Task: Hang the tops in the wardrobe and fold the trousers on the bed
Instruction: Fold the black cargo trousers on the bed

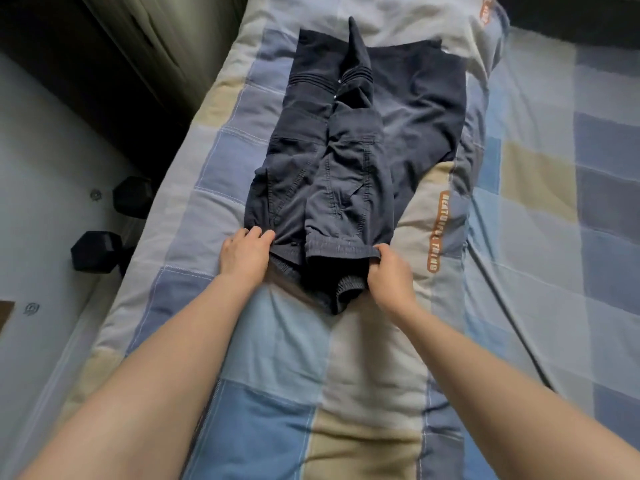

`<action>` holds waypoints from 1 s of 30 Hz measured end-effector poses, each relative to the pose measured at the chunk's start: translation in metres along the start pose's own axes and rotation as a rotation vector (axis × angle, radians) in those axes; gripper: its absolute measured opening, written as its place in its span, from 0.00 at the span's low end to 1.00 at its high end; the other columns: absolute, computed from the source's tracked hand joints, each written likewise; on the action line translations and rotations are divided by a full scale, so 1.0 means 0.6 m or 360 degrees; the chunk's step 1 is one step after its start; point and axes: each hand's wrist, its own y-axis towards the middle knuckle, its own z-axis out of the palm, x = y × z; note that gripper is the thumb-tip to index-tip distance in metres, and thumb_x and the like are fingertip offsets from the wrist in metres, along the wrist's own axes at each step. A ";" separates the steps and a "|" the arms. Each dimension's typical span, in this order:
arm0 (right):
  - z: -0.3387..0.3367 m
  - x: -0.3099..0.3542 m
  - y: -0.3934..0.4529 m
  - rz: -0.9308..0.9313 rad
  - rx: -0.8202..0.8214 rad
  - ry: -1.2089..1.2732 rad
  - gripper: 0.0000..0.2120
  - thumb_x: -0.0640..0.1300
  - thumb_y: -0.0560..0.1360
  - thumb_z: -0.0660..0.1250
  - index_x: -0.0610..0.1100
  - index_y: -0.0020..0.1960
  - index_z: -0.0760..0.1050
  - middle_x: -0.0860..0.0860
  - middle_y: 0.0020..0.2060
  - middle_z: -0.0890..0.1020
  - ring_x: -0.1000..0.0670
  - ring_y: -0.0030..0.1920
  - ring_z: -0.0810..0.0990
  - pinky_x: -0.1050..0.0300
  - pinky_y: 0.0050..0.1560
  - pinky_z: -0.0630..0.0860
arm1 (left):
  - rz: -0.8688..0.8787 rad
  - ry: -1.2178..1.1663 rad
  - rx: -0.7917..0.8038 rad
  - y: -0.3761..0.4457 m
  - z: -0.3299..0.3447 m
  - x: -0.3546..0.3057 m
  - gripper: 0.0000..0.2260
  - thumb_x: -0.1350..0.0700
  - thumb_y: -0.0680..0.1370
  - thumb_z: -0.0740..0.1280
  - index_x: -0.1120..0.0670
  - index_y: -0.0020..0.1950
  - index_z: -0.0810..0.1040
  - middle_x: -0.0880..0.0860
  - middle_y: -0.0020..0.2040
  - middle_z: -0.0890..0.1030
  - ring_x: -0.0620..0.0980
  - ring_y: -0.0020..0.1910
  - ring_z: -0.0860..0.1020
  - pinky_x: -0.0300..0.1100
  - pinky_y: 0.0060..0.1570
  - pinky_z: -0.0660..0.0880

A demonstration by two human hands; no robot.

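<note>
Your bed (540, 216) fills most of the view, covered with a patchwork quilt (287, 344) in blue, grey and beige squares, orange lettering on one beige strip. No containers in sight.

Dark navy trousers (322, 181) lie lengthwise along the middle of the quilt, waistband nearest you, legs running away toward the far end. They sit on top of a second flat dark garment (426, 105) that shows out to the right side; can't tell what kind it is.

Your left hand (244, 258) grip: fingers curled onto the left edge of the waistband, pressing it down on the quilt. Your right hand (389, 277) grip: thumb and fingers pinching the right corner of the elastic waistband, lifted a little off the quilt.

Left of the bed, pale floor (41, 161) with a black hex dumbbell (114, 226) lying just beside the bed edge. A dark wardrobe (114, 46) stands at top left, details unclear.
</note>
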 end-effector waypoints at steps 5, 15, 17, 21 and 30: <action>-0.039 -0.085 -0.027 0.0642 -0.0106 0.0995 0.16 0.37 0.75 0.57 0.43 0.58 0.78 0.44 0.53 0.81 0.44 0.52 0.79 0.49 0.57 0.76 | 0.0030 -0.0044 0.0044 -0.058 -0.014 -0.021 0.13 0.62 0.78 0.62 0.52 0.61 0.71 0.52 0.58 0.75 0.57 0.59 0.74 0.49 0.49 0.71; -0.249 -0.129 -0.287 0.1192 -0.0342 0.2044 0.17 0.26 0.75 0.52 0.40 0.52 0.75 0.43 0.39 0.80 0.45 0.38 0.76 0.49 0.39 0.75 | 0.0336 0.0111 0.0203 -0.361 -0.036 -0.038 0.13 0.61 0.60 0.78 0.49 0.37 0.77 0.50 0.33 0.80 0.54 0.31 0.82 0.42 0.24 0.69; -0.298 -0.109 -0.355 0.1221 -0.0389 0.2154 0.16 0.27 0.76 0.51 0.40 0.51 0.75 0.42 0.42 0.79 0.43 0.40 0.76 0.46 0.40 0.75 | 0.0326 0.0083 0.0297 -0.430 -0.086 -0.038 0.08 0.55 0.70 0.73 0.48 0.47 0.77 0.49 0.43 0.83 0.55 0.42 0.84 0.45 0.34 0.75; -0.387 -0.055 -0.495 0.1175 -0.0486 0.2249 0.16 0.28 0.77 0.52 0.40 0.55 0.73 0.41 0.44 0.80 0.41 0.42 0.77 0.45 0.39 0.75 | 0.0407 0.0044 0.0417 -0.558 -0.183 -0.037 0.10 0.47 0.77 0.61 0.48 0.57 0.70 0.49 0.56 0.79 0.55 0.57 0.79 0.44 0.46 0.72; -0.534 0.121 -0.724 0.0595 -0.0422 0.2230 0.11 0.39 0.80 0.60 0.38 0.60 0.76 0.41 0.52 0.83 0.43 0.49 0.82 0.51 0.46 0.79 | 0.0432 -0.0605 0.0778 -0.757 -0.350 -0.010 0.04 0.51 0.75 0.64 0.48 0.41 0.70 0.47 0.38 0.77 0.51 0.40 0.76 0.43 0.37 0.70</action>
